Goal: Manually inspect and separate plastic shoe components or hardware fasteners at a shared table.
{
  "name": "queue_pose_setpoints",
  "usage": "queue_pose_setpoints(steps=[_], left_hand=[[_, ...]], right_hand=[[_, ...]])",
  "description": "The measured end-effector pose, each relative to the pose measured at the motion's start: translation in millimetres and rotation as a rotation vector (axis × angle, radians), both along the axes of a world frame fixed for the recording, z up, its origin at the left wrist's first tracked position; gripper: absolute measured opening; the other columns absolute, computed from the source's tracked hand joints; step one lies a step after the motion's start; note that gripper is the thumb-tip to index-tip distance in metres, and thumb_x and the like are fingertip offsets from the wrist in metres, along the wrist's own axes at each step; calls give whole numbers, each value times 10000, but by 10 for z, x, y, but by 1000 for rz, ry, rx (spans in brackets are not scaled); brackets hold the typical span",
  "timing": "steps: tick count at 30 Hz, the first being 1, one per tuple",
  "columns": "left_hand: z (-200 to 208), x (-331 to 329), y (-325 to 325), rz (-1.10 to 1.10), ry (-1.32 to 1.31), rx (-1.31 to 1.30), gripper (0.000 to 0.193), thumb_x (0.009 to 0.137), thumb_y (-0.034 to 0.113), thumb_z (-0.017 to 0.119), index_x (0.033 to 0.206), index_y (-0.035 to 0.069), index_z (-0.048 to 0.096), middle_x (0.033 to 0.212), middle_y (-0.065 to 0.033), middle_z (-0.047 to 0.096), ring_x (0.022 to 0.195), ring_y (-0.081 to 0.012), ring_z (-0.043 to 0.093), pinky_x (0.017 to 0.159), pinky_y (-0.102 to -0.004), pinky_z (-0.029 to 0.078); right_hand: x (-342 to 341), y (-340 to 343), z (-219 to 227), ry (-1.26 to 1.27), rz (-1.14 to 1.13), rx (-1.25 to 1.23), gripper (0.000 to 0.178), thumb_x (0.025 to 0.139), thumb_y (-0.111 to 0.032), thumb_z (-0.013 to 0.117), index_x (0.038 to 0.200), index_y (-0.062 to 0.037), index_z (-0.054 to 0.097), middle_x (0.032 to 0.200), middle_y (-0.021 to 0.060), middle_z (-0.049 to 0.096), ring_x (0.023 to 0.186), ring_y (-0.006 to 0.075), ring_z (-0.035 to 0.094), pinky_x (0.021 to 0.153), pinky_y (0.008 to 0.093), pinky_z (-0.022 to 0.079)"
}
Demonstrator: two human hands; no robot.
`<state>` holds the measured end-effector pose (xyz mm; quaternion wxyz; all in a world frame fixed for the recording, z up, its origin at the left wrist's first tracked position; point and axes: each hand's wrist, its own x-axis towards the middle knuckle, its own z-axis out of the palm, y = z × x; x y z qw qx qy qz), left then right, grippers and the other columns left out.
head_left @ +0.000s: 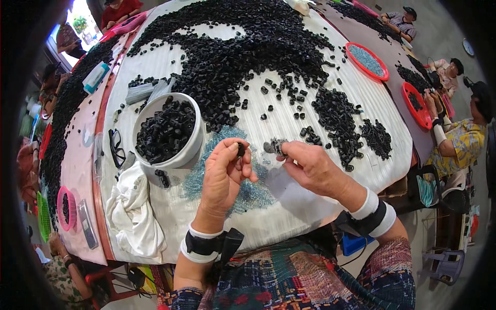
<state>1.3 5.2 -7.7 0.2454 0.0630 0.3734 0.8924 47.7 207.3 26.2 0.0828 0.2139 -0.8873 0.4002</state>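
My left hand (221, 178) pinches a small black plastic part (241, 150) between thumb and fingertips. To its right, my right hand (318, 168) is closed on a small dark grey piece (274, 146), whose exact kind is too small to make out. The two hands are apart. Below them, a loose pile of small clear bluish pieces (250, 199) is spread on the white table cover. Left of my left hand stands a round white bucket (195, 139) filled with black plastic parts (168, 132). A few black parts (162, 178) lie by its base.
A big heap of black parts (227, 57) covers the far table, with smaller piles (336, 124) at right. Eyeglasses (117, 148), a crumpled white cloth (135, 212) and bundled clear strips (142, 93) lie left. A red tray (386, 76) holds bluish pieces. Other people (460, 129) sit at neighbouring tables.
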Motion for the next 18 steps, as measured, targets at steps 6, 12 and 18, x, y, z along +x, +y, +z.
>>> queue_pose_setpoints(steps=[6,12,18], left_hand=[[5,-34,7,87,6,54,207,955,173,461,1028,0,548,839,-87,589,616,-123,568,543,-291,538],[1,-50,-1,76,-4,-14,241,958,167,501,1098,-16,571,853,-68,604,601,-95,573,537,-266,535],[9,-23,2,104,-15,-66,206,944,133,531,1078,-21,560,839,-64,601,622,-93,574,529,-256,536]], right_hand=[[-177,-132,-161,41,-36,119,204,756,33,538,954,-11,512,811,158,563,760,343,585,658,406,484],[-221,-217,-260,182,-148,336,208,739,-1,568,940,-50,552,789,105,558,754,280,582,657,374,502],[-369,-184,-266,199,-94,349,218,735,9,554,944,-51,551,818,97,572,810,279,564,692,376,497]])
